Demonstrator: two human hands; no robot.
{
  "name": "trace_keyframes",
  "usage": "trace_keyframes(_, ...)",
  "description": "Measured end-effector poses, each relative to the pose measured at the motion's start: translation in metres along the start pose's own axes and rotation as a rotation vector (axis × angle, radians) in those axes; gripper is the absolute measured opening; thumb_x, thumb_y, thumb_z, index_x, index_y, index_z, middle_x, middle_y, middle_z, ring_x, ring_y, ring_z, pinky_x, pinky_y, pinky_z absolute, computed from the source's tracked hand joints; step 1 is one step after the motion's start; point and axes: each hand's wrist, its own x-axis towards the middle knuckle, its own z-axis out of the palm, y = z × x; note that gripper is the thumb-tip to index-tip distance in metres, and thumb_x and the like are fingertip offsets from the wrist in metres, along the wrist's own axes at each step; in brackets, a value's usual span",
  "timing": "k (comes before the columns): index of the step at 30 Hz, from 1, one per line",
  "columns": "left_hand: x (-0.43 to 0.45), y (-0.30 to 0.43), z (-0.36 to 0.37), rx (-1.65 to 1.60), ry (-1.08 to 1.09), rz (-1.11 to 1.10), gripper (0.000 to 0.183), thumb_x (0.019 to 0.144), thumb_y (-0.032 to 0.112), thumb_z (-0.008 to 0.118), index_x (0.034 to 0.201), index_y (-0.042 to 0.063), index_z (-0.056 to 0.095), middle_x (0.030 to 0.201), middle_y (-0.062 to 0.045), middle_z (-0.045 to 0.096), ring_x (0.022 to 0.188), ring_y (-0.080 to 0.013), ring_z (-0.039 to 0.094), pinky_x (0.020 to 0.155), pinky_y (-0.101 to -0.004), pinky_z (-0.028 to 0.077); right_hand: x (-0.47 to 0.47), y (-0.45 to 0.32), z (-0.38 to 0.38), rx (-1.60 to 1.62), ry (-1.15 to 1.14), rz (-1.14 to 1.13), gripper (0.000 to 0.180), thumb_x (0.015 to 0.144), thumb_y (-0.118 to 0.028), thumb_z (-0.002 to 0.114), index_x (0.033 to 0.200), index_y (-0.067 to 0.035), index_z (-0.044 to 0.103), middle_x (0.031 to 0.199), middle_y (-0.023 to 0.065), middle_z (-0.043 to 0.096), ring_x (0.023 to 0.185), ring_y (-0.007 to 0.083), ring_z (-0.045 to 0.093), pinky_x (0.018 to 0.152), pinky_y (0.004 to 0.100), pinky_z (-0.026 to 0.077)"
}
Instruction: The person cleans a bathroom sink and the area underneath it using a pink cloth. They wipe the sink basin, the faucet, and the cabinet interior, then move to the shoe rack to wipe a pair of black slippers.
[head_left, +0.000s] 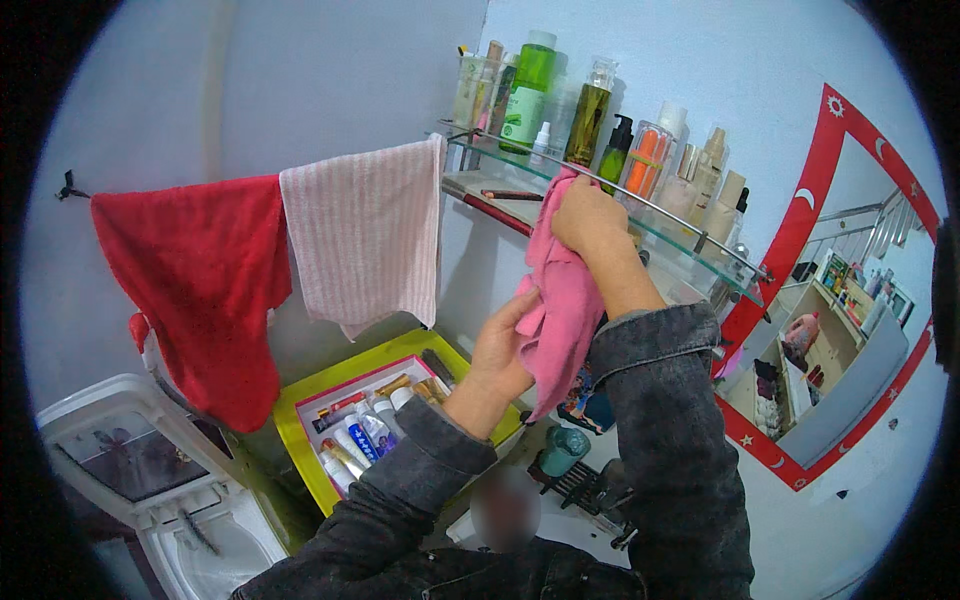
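Observation:
A pink cloth (562, 300) hangs bunched between my two hands in front of the glass shelf. My right hand (592, 214) grips its upper end close to the shelf's metal rail (660, 214). Lower down, my left hand (499, 349) holds the cloth's left side, thumb on the near face and the other fingers hidden behind it. On the glass shelf (652, 229) stand a green bottle with a pale cap (529, 94), an amber bottle (589, 120), a dark pump bottle (616, 154) and several other cosmetic bottles. Part of the lower shelf is hidden by the cloth and my right arm.
A red cloth (195, 285) and a striped towel (367, 232) hang at the left. Below them, a yellow-green surface (307, 427) bears a box of tubes (367, 435). An open-lidded washing machine (127, 450) stands lower left. A red-framed mirror (806, 176) hangs at the right.

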Motion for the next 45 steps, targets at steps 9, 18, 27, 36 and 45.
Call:
trace_keyframes(9,-0.016,-0.013,0.014,0.002,-0.038,-0.017,0.039,0.088,0.021,0.052,0.122,0.004,0.044,0.118,-0.015,0.054,0.106,-0.0277,0.054,0.094,-0.0424,0.042,-0.016,0.013,-0.005,0.013,-0.011,-0.041,0.048,0.078,-0.016,0.047,0.116,0.010,0.036,0.101,0.0288,0.059,0.093,0.0382,0.061,0.080,0.0434,0.048)
trace_keyframes(18,-0.025,-0.042,0.019,-0.074,-0.076,-0.128,0.038,0.088,0.022,0.050,0.121,0.003,0.046,0.118,-0.016,0.054,0.107,-0.0290,0.053,0.094,-0.0441,0.042,-0.057,0.038,-0.038,0.112,0.109,-0.038,0.034,0.077,-0.017,0.050,0.104,0.004,0.047,0.098,0.0235,0.061,0.087,0.0343,0.061,0.078,0.0417,0.047)
trace_keyframes(27,-0.113,-0.125,0.010,-0.168,-0.099,-0.472,0.048,0.087,0.015,0.055,0.130,0.005,0.036,0.123,-0.012,0.051,0.111,-0.0230,0.052,0.095,-0.0375,0.043,-0.243,0.092,-0.028,0.999,0.678,-0.155,0.038,0.081,-0.007,0.048,0.117,0.005,0.049,0.113,0.0129,0.055,0.100,0.0200,0.055,0.088,0.0289,0.041)
trace_keyframes(36,-0.190,-0.178,0.031,0.412,0.002,-0.391,0.076,0.079,0.037,0.066,0.135,0.004,0.027,0.130,-0.013,0.043,0.115,-0.0231,0.048,0.096,-0.0370,0.041,-0.339,0.136,-0.026,1.632,0.512,0.126,0.037,0.081,-0.007,0.050,0.115,0.005,0.049,0.104,0.0109,0.056,0.093,0.0163,0.055,0.084,0.0291,0.044)
trace_keyframes(45,-0.287,-0.200,0.033,0.370,0.391,-0.114,0.045,0.088,0.020,0.055,0.128,0.004,0.040,0.118,-0.010,0.054,0.106,-0.0195,0.055,0.092,-0.0344,0.044,-0.430,0.125,0.032,2.108,-0.033,0.243,0.043,0.078,-0.010,0.052,0.118,0.005,0.047,0.111,0.0133,0.053,0.101,0.0202,0.052,0.091,0.0333,0.040)
